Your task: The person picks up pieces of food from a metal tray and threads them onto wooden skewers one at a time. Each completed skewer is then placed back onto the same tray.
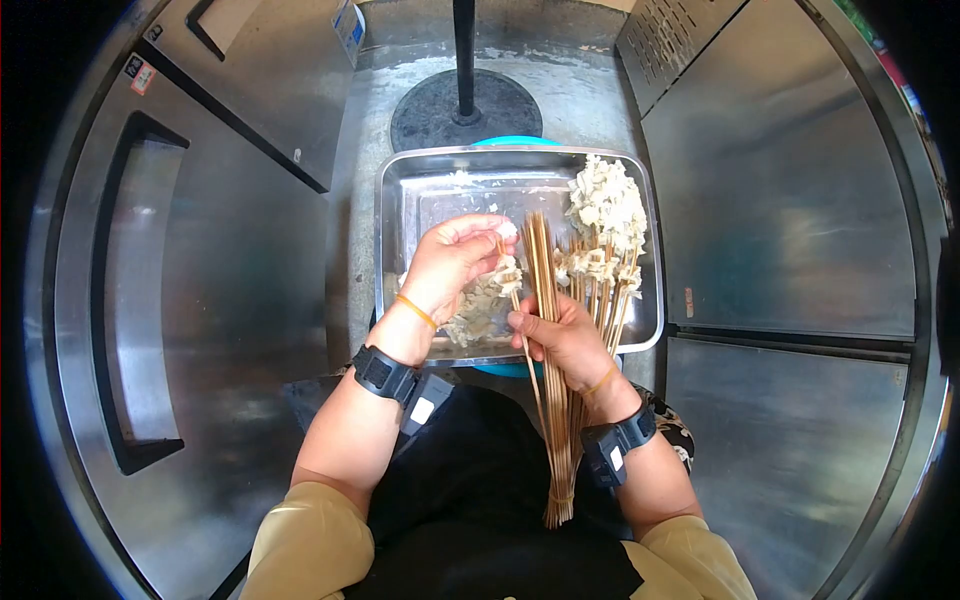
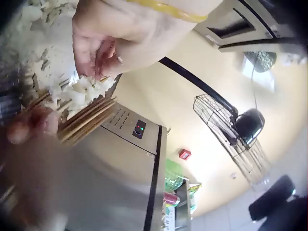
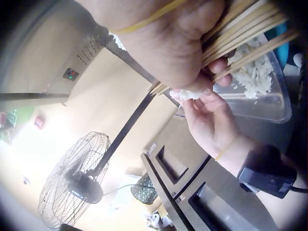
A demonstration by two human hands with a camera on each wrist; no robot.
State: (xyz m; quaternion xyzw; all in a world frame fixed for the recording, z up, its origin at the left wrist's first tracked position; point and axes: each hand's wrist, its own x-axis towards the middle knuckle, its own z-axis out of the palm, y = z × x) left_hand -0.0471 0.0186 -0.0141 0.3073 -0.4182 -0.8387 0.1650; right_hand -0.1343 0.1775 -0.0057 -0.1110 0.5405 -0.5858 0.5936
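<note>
My right hand point(image 1: 572, 345) grips a thick bundle of bamboo skewers point(image 1: 541, 265), its thumb and finger also holding a single skewer point(image 1: 531, 362) beside the bundle. Whitish, crinkled food pieces point(image 1: 509, 278) are threaded near that skewer's upper end. At its tip, my left hand point(image 1: 448, 264) pinches a small white piece point(image 1: 507, 230) between thumb and fingers. In the left wrist view, threaded white food point(image 2: 86, 91) shows right under the left fingertips. More loose pieces point(image 1: 478, 318) lie in the metal tray below the left hand.
The rectangular metal tray point(image 1: 500, 153) sits over a turquoise basin point(image 1: 515, 140). A white food pile point(image 1: 608, 198) and several loaded skewers point(image 1: 590, 265) occupy its right side. Steel cabinets point(image 1: 790, 180) flank both sides. Behind the tray stands a pole on a round black base point(image 1: 425, 110).
</note>
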